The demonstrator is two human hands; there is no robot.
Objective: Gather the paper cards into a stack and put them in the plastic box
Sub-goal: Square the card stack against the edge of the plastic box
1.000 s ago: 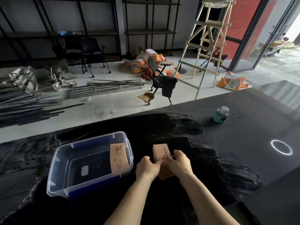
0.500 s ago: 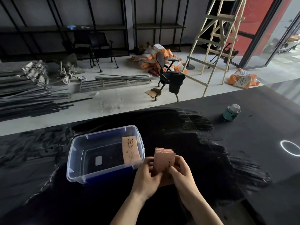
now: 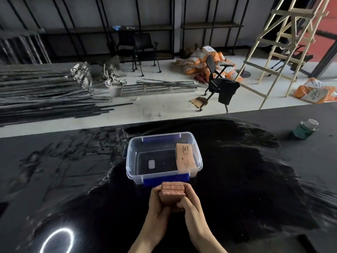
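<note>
A stack of brown paper cards (image 3: 172, 192) stands on edge between both hands, just in front of the near wall of the clear plastic box (image 3: 135, 172). My left hand (image 3: 158, 207) grips the stack's left side and my right hand (image 3: 189, 204) grips its right side. The box has blue clips and sits open on the black table. One brown printed card (image 3: 185, 157) leans against the box's right inner wall.
A green tin with a pale lid (image 3: 306, 129) stands at the table's far right. A bright ring of light (image 3: 57, 241) reflects on the table at near left. Beyond the table edge the floor holds metal rods, chairs, sacks and a wooden ladder (image 3: 284, 42).
The view has swung left, so the box now sits straight ahead. The stack has been squared up and turned edge-up, held closer to the box's near wall.
</note>
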